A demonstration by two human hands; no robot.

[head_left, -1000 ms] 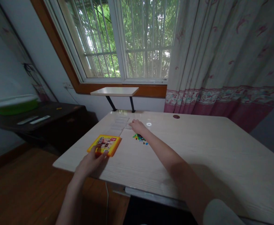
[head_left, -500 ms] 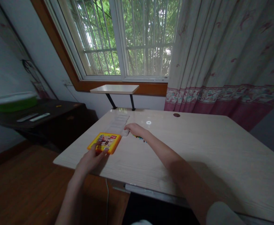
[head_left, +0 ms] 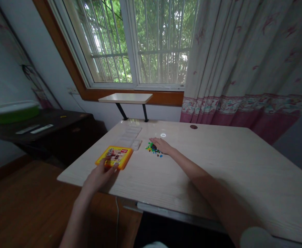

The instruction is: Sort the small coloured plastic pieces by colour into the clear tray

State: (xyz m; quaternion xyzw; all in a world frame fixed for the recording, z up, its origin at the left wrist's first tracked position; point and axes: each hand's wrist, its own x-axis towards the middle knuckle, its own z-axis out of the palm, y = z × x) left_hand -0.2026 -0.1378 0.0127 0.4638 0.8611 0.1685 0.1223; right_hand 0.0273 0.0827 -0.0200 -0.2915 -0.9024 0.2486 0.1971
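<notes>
A flat yellow-orange box (head_left: 114, 156) with a picture on its lid lies near the left front edge of the pale wooden table (head_left: 218, 172). My left hand (head_left: 99, 176) grips its near edge, thumb on top. Several clear plastic strips (head_left: 130, 137) lie in a row beyond the box. A small heap of coloured pieces (head_left: 152, 148), green, blue and dark, sits to their right. My right hand (head_left: 163, 146) rests over the right side of that heap, fingers curled down; what they hold, if anything, is hidden.
A small white shelf (head_left: 125, 99) on black brackets juts out under the barred window. A dark low cabinet (head_left: 44, 127) at the left carries two remotes (head_left: 34, 129) and a green-and-white basin (head_left: 11, 112). A flowered curtain (head_left: 243, 62) hangs at the right.
My right hand has pulled back from the clear strips and moved right onto the heap of coloured pieces. One strip now lies beside the box. The left hand stays on the box.
</notes>
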